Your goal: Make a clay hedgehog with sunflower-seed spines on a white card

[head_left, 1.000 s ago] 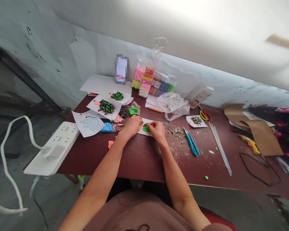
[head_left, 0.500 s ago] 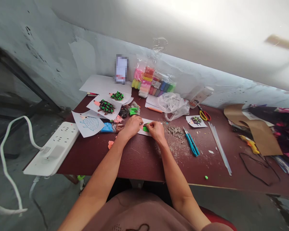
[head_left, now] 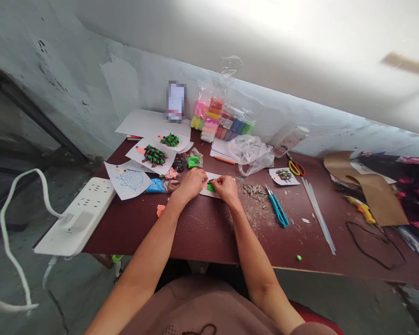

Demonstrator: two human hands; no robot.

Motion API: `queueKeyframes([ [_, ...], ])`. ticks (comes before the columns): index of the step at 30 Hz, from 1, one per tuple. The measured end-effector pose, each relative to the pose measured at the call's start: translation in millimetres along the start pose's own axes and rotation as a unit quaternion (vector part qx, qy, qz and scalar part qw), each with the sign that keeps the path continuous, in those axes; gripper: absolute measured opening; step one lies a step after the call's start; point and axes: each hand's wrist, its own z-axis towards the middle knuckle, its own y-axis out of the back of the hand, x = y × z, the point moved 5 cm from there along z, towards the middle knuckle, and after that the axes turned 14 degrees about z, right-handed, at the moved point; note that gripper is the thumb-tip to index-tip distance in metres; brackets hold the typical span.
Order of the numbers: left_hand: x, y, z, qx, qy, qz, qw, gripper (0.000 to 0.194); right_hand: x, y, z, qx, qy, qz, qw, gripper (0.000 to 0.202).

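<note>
A small white card (head_left: 214, 194) lies on the table with a hedgehog shape on it, a pink face and a patch of green clay (head_left: 211, 187). My left hand (head_left: 194, 181) is curled over the card's left edge, fingers closed against it. Over the green clay, my right hand (head_left: 226, 187) pinches what looks like a sunflower seed, largely hidden by the fingers. To the right of that hand is a pile of striped sunflower seeds (head_left: 254, 190). A finished-looking small hedgehog card (head_left: 284, 176) lies farther right.
Blue-handled cutting tool (head_left: 278, 210), scissors (head_left: 296, 167), clear glue sticks (head_left: 319, 216) and a yellow glue gun (head_left: 361, 208) lie rightward. Clay packs (head_left: 223, 123) and a plastic bag (head_left: 251, 151) stand behind. Hedgehog pictures (head_left: 150, 156) and a power strip (head_left: 80, 216) are at left.
Both hands stay at the card almost unmoved. The right fingertips shift very slightly over the green clay, and a dark sliver shows there more clearly.
</note>
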Motion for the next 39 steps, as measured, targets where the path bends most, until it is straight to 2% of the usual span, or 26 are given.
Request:
queueKeyframes([
  [29,3.1,-4.5,0.4,-0.016,-0.013,-0.007,1.0,0.032,-0.7,-0.3,2.3,0.015,-0.001,0.0,1.0,0.025],
  [39,0.0,0.4,-1.0,0.003,-0.01,-0.001,1.0,0.033,2.7,0.5,5.3,0.029,0.003,-0.02,0.999,0.024],
])
